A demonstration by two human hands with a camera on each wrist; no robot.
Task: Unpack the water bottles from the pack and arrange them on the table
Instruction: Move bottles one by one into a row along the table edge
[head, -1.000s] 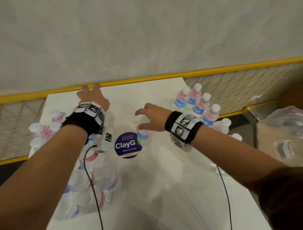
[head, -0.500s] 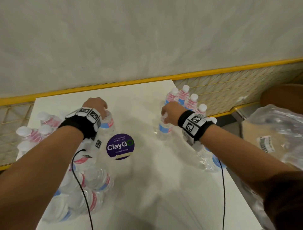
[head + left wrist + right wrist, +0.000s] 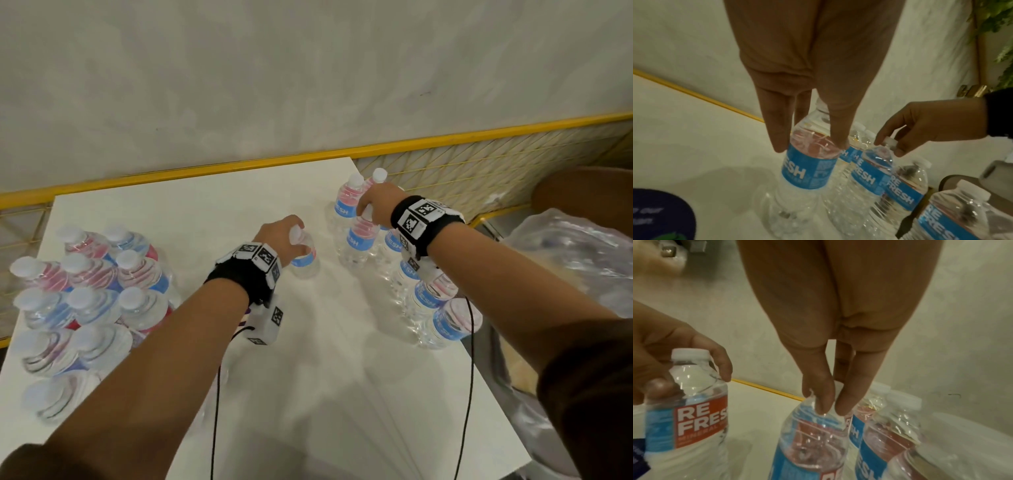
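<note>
Holding one bottle (image 3: 304, 255) by its top, the left hand (image 3: 279, 236) has its fingers curled down round the neck and shoulder. This bottle stands on the white table (image 3: 191, 212), near the middle. It is just left of the row (image 3: 421, 284) of bottles that runs along the table's right edge.

The right hand (image 3: 375, 205) pinches the cap of a second bottle (image 3: 358, 240) with its fingertips (image 3: 823, 402). That bottle stands upright on the table at the far end of the row, touching or almost touching the bottles beside it; I cannot tell which. The labels are blue and red and say REFRESH.

The pack (image 3: 85, 301) sits at the table's left side, well apart from the row. Its bottles are bunched close together, with white caps showing on top.

A yellow rail (image 3: 205, 168) runs behind the table, with a pale wall (image 3: 308, 68) above it. Crinkly clear plastic (image 3: 575, 260) lies off the table's right edge. Each wrist wears a black band with a black cord hanging down.
</note>
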